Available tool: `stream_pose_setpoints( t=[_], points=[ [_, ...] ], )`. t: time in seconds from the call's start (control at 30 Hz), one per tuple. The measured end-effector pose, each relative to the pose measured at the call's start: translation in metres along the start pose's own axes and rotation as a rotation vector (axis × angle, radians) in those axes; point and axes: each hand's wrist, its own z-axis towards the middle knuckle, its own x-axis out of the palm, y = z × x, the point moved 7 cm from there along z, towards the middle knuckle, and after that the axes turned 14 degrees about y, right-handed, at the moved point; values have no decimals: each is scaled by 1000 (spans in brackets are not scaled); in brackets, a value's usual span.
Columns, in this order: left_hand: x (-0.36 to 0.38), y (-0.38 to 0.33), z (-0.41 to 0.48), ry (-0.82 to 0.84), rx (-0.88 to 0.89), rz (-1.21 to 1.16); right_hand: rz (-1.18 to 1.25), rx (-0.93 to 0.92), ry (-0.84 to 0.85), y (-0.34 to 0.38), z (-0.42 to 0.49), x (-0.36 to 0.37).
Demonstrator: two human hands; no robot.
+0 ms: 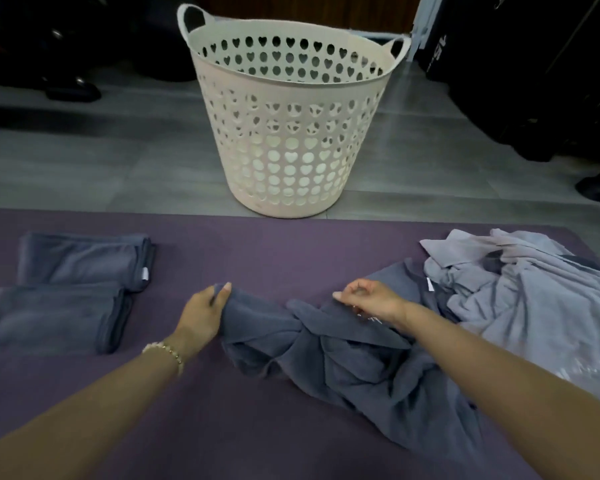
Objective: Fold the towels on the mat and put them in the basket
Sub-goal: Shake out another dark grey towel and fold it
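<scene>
A crumpled dark grey towel [343, 358] lies twisted in the middle of the purple mat [257, 251]. My left hand [203, 315] grips its left corner. My right hand [367, 299] hovers just above the towel's upper edge with fingers curled, and whether it pinches the cloth I cannot tell. Two folded dark grey towels [80, 259] [54, 315] lie side by side at the mat's left. A heap of light grey towels [520, 289] sits at the right. The cream basket [291, 109] with heart-shaped holes stands on the floor beyond the mat.
Grey floor tiles [101, 161] stretch behind the mat. Dark bags or luggage [516, 81] stand at the back right, and dark objects sit at the back left. A shiny plastic wrapper [582, 372] lies under the light towels.
</scene>
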Motion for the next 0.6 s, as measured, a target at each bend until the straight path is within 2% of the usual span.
stream_pose_setpoints(
  t=[0.1,0.17,0.23,0.3,0.37,0.5,0.6],
  points=[
    [-8,36,-15,85,-81,-24,-164,35,84,2,21,50],
    [-6,46,-22,85,-117,-125,-316,88,116,-5,31,79],
    [-1,49,-26,58,-149,-268,-439,117,68,-8,34,90],
    [1,52,-25,31,-177,-383,-331,71,1,-4,32,89],
    [-11,55,-18,-47,-205,-440,-73,-12,-64,5,26,75],
    [-63,63,-8,-283,-257,-572,331,-80,-233,19,11,23],
    [-111,56,-12,-482,-251,-551,465,-74,-346,20,-5,-12]
  ],
)
